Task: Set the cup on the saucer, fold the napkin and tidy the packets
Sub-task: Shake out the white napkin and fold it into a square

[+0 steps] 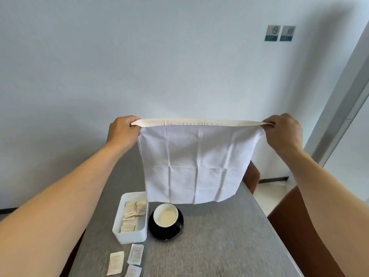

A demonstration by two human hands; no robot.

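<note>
Head view: a white napkin is held up in the air above the grey table, stretched wide between both hands. Its top edge is rolled over and pinched at the left corner by the left hand and at the right corner by the right hand; in both, the fingers are curled tight on the cloth. The cloth hangs down flat, fold creases visible, its lower edge just above the cup. A white cup is seen seated on a black saucer. Just left of the saucer a white tray is placed, with several packets lying inside. Three more loose packets lie on the table, near the tray's front wall.
</note>
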